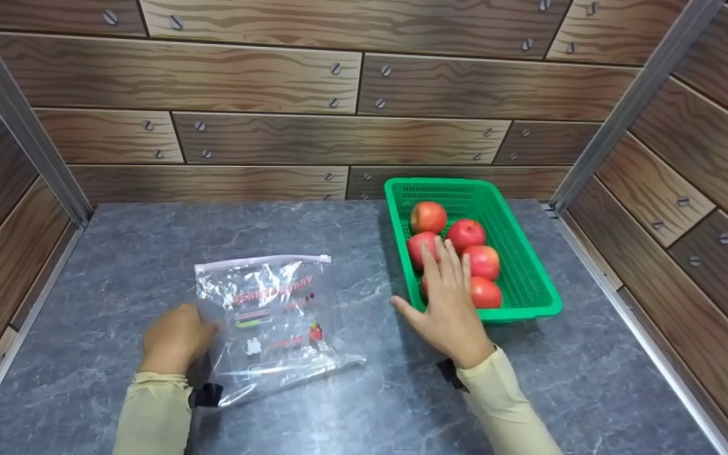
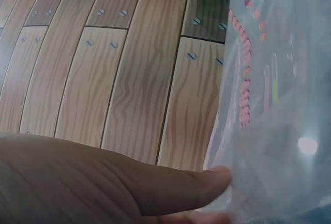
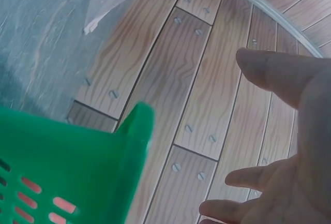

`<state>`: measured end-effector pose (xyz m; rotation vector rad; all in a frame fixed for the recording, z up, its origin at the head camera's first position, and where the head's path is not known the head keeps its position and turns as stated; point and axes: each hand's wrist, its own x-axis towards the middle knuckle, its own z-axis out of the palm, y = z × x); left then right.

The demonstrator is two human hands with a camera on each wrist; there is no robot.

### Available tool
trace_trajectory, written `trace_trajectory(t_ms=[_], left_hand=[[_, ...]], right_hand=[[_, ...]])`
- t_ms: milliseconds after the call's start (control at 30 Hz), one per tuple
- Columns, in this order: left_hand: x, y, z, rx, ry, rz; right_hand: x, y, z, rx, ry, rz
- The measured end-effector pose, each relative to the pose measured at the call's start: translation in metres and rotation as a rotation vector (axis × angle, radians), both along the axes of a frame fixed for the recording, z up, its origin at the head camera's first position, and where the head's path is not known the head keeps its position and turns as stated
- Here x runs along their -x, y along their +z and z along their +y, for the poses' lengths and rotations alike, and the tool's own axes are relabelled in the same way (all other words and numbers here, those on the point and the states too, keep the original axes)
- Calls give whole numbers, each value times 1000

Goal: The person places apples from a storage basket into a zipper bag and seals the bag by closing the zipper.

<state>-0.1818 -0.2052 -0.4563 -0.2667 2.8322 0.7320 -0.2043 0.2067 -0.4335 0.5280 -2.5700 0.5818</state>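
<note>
A clear plastic zipper bag (image 1: 275, 316) with a pink slider strip and printed letters lies on the grey table. At its left side, my left hand (image 1: 177, 338) has its fingers curled and pinches the bag's edge; the thumb (image 2: 207, 185) lies against the plastic in the left wrist view. My right hand (image 1: 449, 309) is held over the near end of a green basket (image 1: 528, 278), fingers extended and thumb spread, holding nothing. Several red apples (image 1: 481, 262) lie inside the basket, one partly hidden behind my hand.
The grey marbled table (image 1: 149, 240) is bounded at the back and sides by wood-patterned walls (image 1: 263, 139). Metal strips (image 1: 648, 354) run along its side edges. The basket stands at the back right, with a stretch of tabletop between it and the bag.
</note>
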Motion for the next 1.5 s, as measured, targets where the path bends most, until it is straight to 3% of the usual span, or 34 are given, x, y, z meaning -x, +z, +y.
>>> trace_trajectory(t_ms=[167, 300, 467, 600, 700, 833, 967, 1100, 1233, 1333, 1500], left_hand=[[1, 1, -6, -34, -21, -61], [-1, -2, -11, -122, 18, -71], [-3, -9, -5, -298, 70, -63], [-3, -8, -1, -297, 50, -11], [-3, -5, -1, -244, 22, 58], [-4, 2, 3, -201, -13, 214], [-7, 11, 12, -228, -31, 403], [-9, 22, 21, -262, -3, 633], [-13, 32, 27, -176, -19, 829], [-15, 35, 32, -85, -99, 879], [-16, 35, 39, 20, -257, 852]], right_hand=[[-3, 5, -4, -5, 11, 11], [-8, 9, -7, -3, 12, 7], [-14, 13, -7, 2, 36, 45], [-14, 14, -7, 1, 54, 78], [-14, 15, -7, 10, 64, 80], [-18, 14, -7, 14, 72, 69], [-21, 12, -9, 8, 88, 49], [-22, 13, -10, 13, 102, 43], [-21, 14, -10, 20, 108, 64], [-21, 14, -10, 18, 116, 70], [-21, 15, -10, 8, 127, 55]])
